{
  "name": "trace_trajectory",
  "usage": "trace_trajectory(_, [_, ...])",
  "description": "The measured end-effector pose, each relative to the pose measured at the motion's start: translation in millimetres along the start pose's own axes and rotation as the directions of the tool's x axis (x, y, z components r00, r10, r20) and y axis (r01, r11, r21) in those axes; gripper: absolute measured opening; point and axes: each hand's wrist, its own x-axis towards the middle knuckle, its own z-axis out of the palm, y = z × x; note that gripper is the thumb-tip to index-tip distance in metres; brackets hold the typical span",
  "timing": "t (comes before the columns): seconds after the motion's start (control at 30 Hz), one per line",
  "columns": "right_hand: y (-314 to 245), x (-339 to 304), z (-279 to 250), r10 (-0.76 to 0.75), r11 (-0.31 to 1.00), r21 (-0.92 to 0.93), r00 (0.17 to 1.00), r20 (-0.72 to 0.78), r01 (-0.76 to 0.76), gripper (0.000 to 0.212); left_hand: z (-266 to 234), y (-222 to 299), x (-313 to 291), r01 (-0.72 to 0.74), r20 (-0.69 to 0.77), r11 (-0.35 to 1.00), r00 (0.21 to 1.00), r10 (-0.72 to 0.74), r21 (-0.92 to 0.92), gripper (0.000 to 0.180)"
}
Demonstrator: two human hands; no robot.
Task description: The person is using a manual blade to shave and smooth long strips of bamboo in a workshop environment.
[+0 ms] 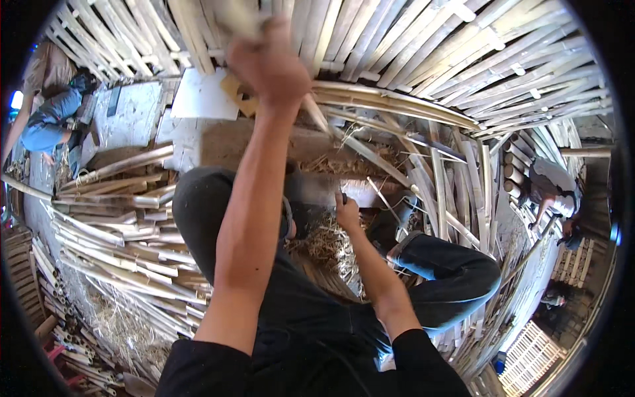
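My left hand (271, 69) is raised high at the top middle, its fingers closed round a pale wooden piece (237, 18) smeared by motion. Its exact kind is hard to make out. Lower, between my knees, my right hand (347, 213) is closed round the dark handle of a knife-like tool. A blurred, broad greyish shape (316, 188) left of that hand looks like its blade. Under and around it lie split bamboo strips and shavings (331, 248).
Stacked split bamboo (126, 238) lies to my left, with more strips (456, 178) at right. A slatted bamboo wall (423, 46) rises ahead. One person (49, 122) is at the far left, another (554, 188) at the right. A slatted bamboo frame (529, 360) stands lower right.
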Motion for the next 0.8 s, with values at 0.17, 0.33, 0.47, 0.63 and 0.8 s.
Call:
trace_trajectory(0.17, [-8, 13, -17, 0.071, 0.995, 0.084, 0.992, -0.105, -0.062, 0.075, -8, -14, 0, 0.096, -0.107, 0.993, 0.989, -0.103, -0.068, 0.023])
trace_trajectory(0.33, [-62, 1, -102, 0.144, 0.376, 0.695, 0.779, 0.610, -0.613, 0.056, 19, 54, -3, 0.345, -0.027, 0.856, 0.923, -0.384, -0.385, 0.022])
trace_trajectory(0.47, [-28, 3, -132, -0.520, -0.229, 0.677, 0.676, 0.522, -0.700, 0.055, 45, 67, -21, 0.289, 0.108, 0.864, 0.957, -0.268, -0.412, 0.016])
trace_trajectory(0.63, [-120, -82, -178, -0.305, 0.126, 0.985, 0.941, 0.149, -0.115, 0.054, 10, 54, -5, 0.522, 0.196, 0.651, 0.840, -0.506, -0.552, 0.007])
trace_trajectory(0.8, [-153, -143, -233, -0.280, 0.786, 0.449, 0.892, -0.355, 0.425, 0.024, -2, 45, 16, 0.552, 0.348, 0.715, 0.832, -0.433, -0.429, 0.022])
